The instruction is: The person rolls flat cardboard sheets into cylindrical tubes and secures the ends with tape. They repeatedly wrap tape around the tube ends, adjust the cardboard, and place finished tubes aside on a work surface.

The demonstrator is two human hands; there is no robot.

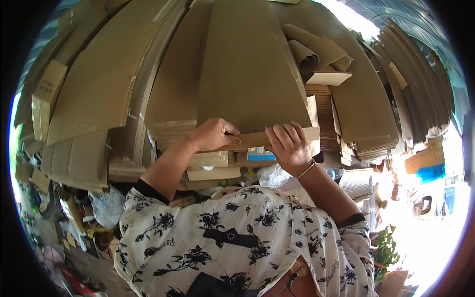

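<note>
A long brown cardboard sheet (pixel 250 64) stretches away from me, narrowing toward the far side. Its near end shows a narrow strip (pixel 253 140) bent at an angle to the rest; whether that strip is part of the same sheet I cannot tell. My left hand (pixel 213 135) is closed on the strip's left part, fingers curled and thumb along it. Toward the strip's right end, my right hand (pixel 291 147) grips it with the fingers over the top and the thumb beneath. A bracelet circles the right wrist.
Stacked cardboard sheets stand at left (pixel 99 74) and right (pixel 361 104). Rolled cardboard (pixel 309 54) lies on the right-hand stack. Below my hands are a blue-and-white box (pixel 261 154) and a clear plastic bag (pixel 273 175). Another plastic bag (pixel 106 207) hangs at lower left.
</note>
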